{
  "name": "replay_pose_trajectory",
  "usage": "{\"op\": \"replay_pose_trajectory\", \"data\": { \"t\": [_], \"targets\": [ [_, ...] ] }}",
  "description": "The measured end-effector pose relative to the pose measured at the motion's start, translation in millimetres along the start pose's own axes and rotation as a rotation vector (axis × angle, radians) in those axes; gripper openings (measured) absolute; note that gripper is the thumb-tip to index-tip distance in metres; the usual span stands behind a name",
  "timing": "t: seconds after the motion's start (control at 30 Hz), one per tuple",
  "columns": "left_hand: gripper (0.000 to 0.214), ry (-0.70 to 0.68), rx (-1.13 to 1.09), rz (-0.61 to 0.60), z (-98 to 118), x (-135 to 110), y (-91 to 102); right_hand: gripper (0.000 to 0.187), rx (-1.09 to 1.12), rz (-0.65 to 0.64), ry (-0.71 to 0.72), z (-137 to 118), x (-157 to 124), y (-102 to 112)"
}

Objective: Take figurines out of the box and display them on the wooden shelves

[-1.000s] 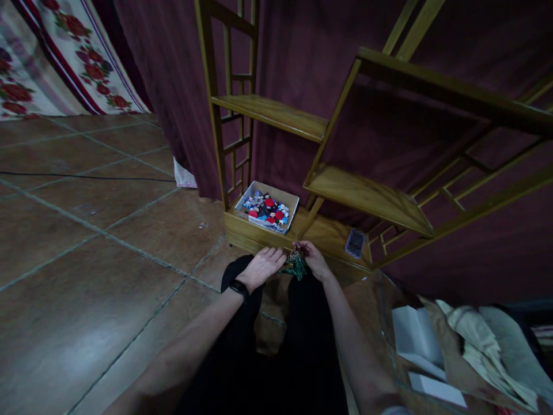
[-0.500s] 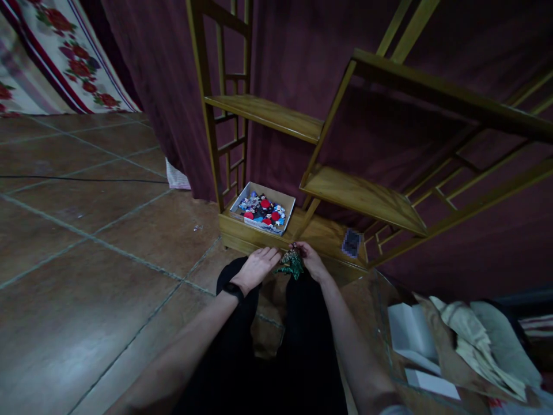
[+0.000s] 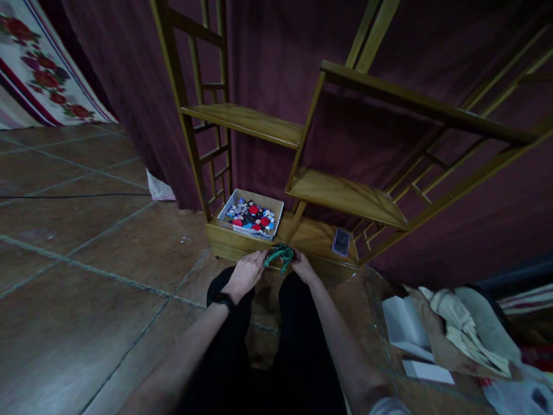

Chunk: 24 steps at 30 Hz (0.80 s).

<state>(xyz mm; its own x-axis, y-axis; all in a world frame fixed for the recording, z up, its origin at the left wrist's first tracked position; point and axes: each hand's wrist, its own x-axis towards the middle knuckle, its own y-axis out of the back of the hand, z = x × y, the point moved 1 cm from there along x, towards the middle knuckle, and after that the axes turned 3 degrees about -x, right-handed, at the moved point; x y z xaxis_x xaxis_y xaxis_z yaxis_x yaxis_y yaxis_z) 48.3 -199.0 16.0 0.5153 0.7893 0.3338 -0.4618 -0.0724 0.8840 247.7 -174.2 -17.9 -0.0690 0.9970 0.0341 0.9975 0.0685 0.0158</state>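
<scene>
A small dark-and-bright-green toy figure (image 3: pixel 280 252), curved and textured like a dragon or dinosaur, is held up between my hands above my knees. My left hand (image 3: pixel 247 274), a black band on its wrist, pinches the figure's left end. At the other end, the fingers of my right hand (image 3: pixel 301 266) are closed on it, with the fingertips partly hidden. Just beyond my hands, a shallow cardboard box (image 3: pixel 228 226) holds several small red, blue, white and black figures (image 3: pixel 254 210).
A wooden shelf unit (image 3: pixel 341 193) with stepped boards stands ahead, against a dark red curtain (image 3: pixel 259 57). On its low base lies a blurred dark object (image 3: pixel 341 242). White boxes (image 3: pixel 406 325) and crumpled cloth (image 3: pixel 460 323) lie on the tiled floor (image 3: pixel 108 300) at right.
The toy figure has turned and been raised slightly, showing a curved green side. My left hand now touches its left end. The view has shifted a little to the right.
</scene>
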Motion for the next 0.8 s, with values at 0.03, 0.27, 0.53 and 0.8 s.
{"op": "replay_pose_trajectory", "data": {
  "t": [0.03, 0.27, 0.53, 0.8],
  "targets": [
    [0.044, 0.018, 0.003, 0.018, -0.1, 0.5, -1.1, 0.03, -0.024, 0.0, 0.001, 0.6, 0.8, -1.5],
    [0.038, 0.051, 0.048, 0.098, 3.4, 1.0, -3.3, 0.024, -0.143, -0.047, -0.021, 3.5, 0.2, -4.3],
    [0.034, -0.087, 0.108, 0.159, 16.6, -1.0, -1.6, 0.027, -0.063, 0.007, -0.068, 11.0, 1.6, -5.0],
    [0.04, -0.129, 0.139, 0.163, 21.1, 0.1, -3.8, 0.036, -0.109, 0.007, -0.097, 5.4, -0.9, -1.9]
  ]
}}
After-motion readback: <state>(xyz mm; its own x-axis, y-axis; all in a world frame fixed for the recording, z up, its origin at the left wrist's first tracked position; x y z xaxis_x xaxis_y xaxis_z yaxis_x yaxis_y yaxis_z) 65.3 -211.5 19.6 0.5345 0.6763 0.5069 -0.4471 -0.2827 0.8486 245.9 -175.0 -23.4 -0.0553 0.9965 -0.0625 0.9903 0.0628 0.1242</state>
